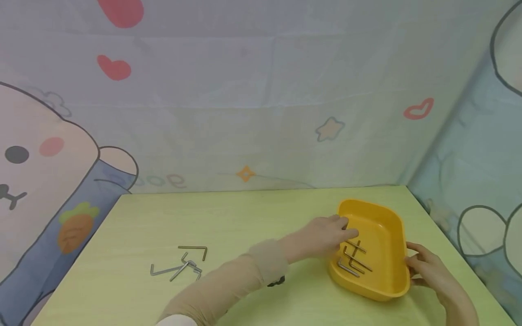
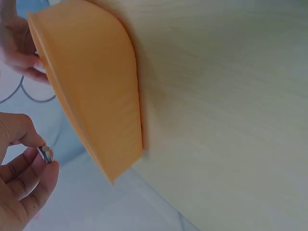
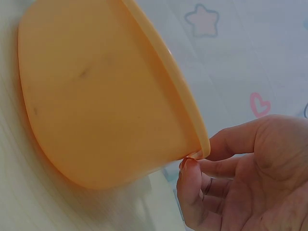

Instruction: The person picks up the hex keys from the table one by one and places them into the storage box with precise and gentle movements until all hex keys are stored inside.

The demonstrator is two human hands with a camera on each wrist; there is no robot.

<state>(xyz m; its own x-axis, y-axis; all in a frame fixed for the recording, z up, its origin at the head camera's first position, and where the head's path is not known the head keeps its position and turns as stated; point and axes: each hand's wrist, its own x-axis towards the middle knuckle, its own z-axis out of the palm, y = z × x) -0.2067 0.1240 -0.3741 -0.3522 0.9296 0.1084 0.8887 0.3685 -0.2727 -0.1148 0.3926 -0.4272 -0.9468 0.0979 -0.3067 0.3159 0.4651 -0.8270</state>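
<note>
The left hand [image 1: 324, 237] is over the near-left rim of a yellow plastic tray [image 1: 380, 251]. Between its thumb and fingertips it pinches a hex key [image 2: 45, 154], whose six-sided end shows in the left wrist view while the rest is hidden by the fingers. At the opposite side of the tray, the right hand [image 1: 432, 271] grips the rim; the right wrist view has its thumb [image 3: 189, 180] below the lip. Several L-shaped hex keys [image 1: 349, 269] lie on the tray floor, toward its left side.
On the left of the pale wooden table [image 1: 261, 213] lies a loose group of hex keys [image 1: 165, 270], some crossing each other. A printed cloth [image 1: 228, 90] hangs behind the table, and more cloth is along the right edge. The left forearm reaches across the table's front.
</note>
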